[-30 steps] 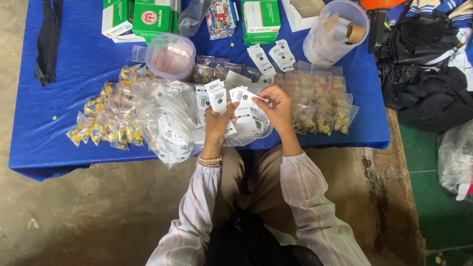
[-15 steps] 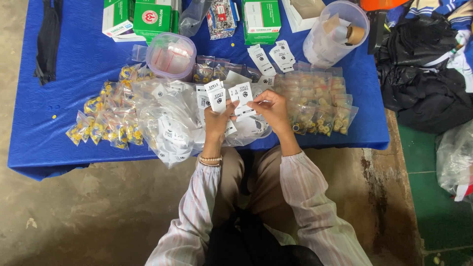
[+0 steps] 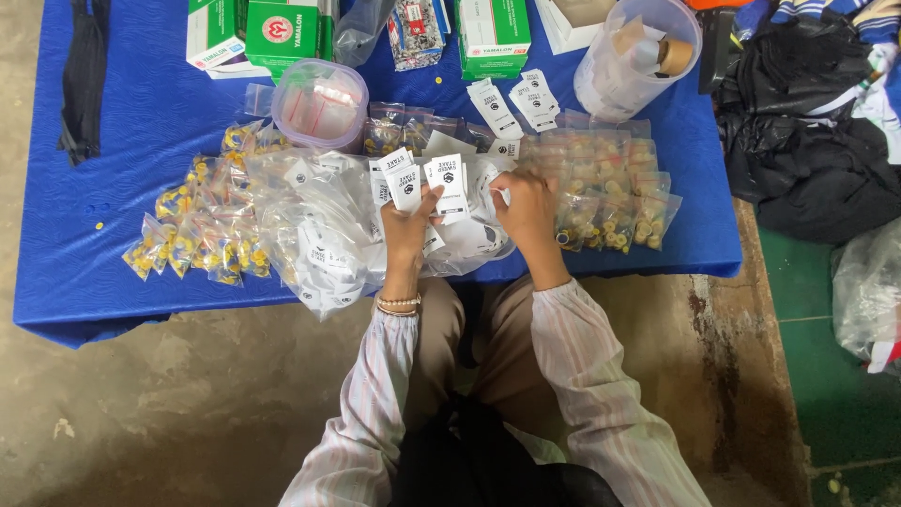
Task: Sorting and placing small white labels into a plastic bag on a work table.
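My left hand (image 3: 409, 225) holds up a fan of small white printed cards (image 3: 424, 183) over the near edge of the blue table (image 3: 113, 188). My right hand (image 3: 526, 208) reaches into a clear plastic bag of more white cards (image 3: 474, 239) and pinches one with its fingertips. A bigger heap of clear bags with white cards (image 3: 314, 230) lies just left of my left hand. A beaded bracelet sits on my left wrist.
Small bags of yellow bits (image 3: 202, 230) lie at the left, bags of round yellow pieces (image 3: 605, 192) at the right. A pink-lidded tub (image 3: 319, 103), green and white boxes (image 3: 282, 28), and a clear container (image 3: 633, 56) stand behind. Dark clothes (image 3: 807, 141) pile at the right.
My right hand has left the fan of cards and dropped to the right into the bag. The left hand keeps the cards raised.
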